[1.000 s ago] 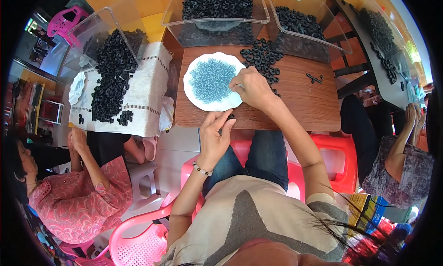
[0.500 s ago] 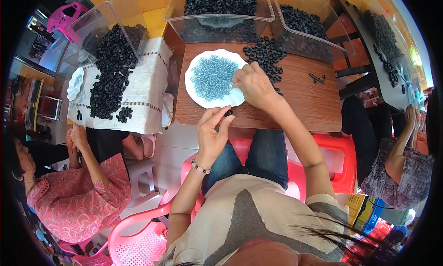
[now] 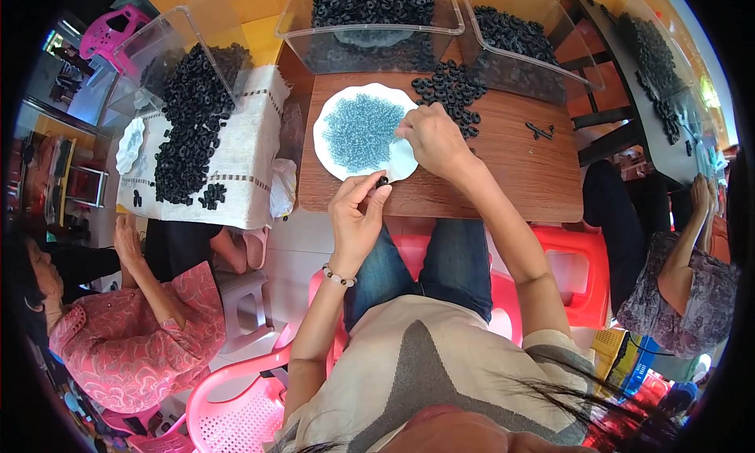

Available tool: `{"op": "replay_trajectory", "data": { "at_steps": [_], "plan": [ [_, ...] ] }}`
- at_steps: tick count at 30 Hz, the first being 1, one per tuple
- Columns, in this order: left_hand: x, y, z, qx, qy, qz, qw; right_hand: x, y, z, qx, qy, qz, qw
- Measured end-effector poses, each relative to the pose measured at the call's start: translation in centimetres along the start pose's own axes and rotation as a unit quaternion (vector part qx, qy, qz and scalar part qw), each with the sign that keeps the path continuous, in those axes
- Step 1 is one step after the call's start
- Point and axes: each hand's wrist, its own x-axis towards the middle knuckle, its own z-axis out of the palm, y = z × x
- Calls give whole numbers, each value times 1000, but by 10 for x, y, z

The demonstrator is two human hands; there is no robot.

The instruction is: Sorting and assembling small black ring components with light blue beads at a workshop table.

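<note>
A white scalloped plate (image 3: pixel 323 156) lies on the brown wooden table, heaped with small translucent blue-grey beads (image 3: pixel 360 130). Just off its near rim, my left hand (image 3: pixel 355 219) pinches a small black ring-shaped part (image 3: pixel 383 182) between thumb and fingertips. My right hand (image 3: pixel 434 141) hovers over the plate's right rim, fingertips pressed together at the edge of the beads; anything in that pinch is too small to make out. Loose black ring-shaped parts (image 3: pixel 450 91) lie on the table beyond my right hand.
Clear plastic bins (image 3: pixel 370 48) of black parts stand along the table's far side. Several black pieces (image 3: pixel 539 130) lie at the right. On the left, a cloth-covered table (image 3: pixel 255 138) bears a black heap, beside a seated person (image 3: pixel 141 335). Another person (image 3: pixel 668 296) sits at the right.
My left hand has risen slightly toward the plate's near rim, with the black part still pinched. My right hand stays by the beads. The left co-worker's hands have shifted.
</note>
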Motion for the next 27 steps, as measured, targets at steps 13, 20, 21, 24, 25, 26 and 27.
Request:
{"op": "replay_trajectory", "data": {
  "at_steps": [13,20,21,24,25,26,27],
  "plan": [
    [49,20,-10,108,-30,52,992,5,-26,-28,197,-66,19,978],
    [63,25,-14,223,-74,110,966,8,-28,-23,139,-38,-8,989],
    [64,24,-13,223,-74,110,966,8,-28,-23,139,-38,-9,990],
    [67,16,-11,152,-75,71,983,10,-32,-22,130,4,-19,991],
    [68,10,-9,91,-74,19,993,11,-31,-21,132,1,-17,991],
    [69,4,-8,29,-72,-33,996,11,-30,-20,133,-2,-16,991],
    [70,-1,-8,29,-71,-32,997,12,-30,-19,133,-1,-17,991]
  ]
}}
